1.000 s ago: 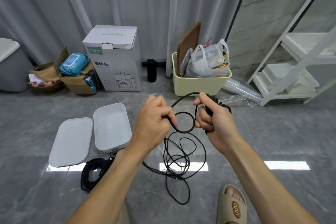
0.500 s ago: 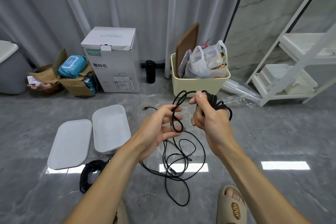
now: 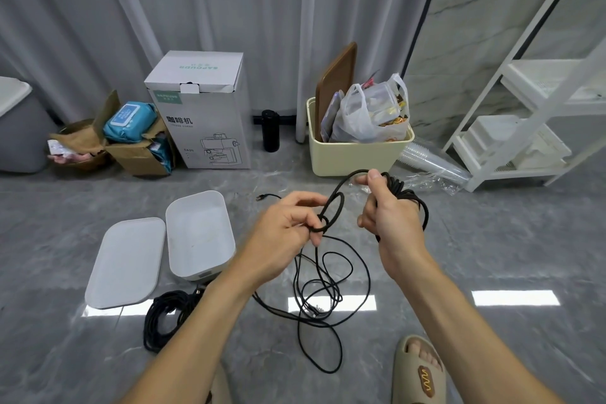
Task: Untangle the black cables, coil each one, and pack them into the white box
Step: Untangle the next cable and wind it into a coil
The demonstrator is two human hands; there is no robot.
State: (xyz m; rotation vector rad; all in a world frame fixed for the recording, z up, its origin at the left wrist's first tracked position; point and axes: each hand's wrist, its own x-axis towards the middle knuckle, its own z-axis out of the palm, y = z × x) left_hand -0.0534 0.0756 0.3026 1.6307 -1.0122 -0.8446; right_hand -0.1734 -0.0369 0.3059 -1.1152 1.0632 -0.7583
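Note:
My right hand [image 3: 385,216] holds a bundle of black cable coils [image 3: 414,203] wound around its fingers, thumb up. My left hand [image 3: 288,226] pinches a small loop of the same cable [image 3: 331,213] just left of it. From both hands the cable hangs down into a loose tangle [image 3: 323,302] on the floor. A second black cable [image 3: 164,315], coiled, lies on the floor beside my left forearm. The white box [image 3: 200,233] stands open on the floor at left, with its lid [image 3: 128,259] flat beside it.
Along the curtain stand a coffee-machine carton [image 3: 200,108], a cardboard box with wipes [image 3: 134,138], a black bottle [image 3: 270,129] and a cream bin [image 3: 357,154] full of bags. A white shelf rack [image 3: 531,115] is at right. My sandalled foot [image 3: 419,367] is at the bottom.
My left hand has let go of the wide loop and now pinches a smaller, twisted one. My right hand has turned thumb-up, with more coils round its fingers.

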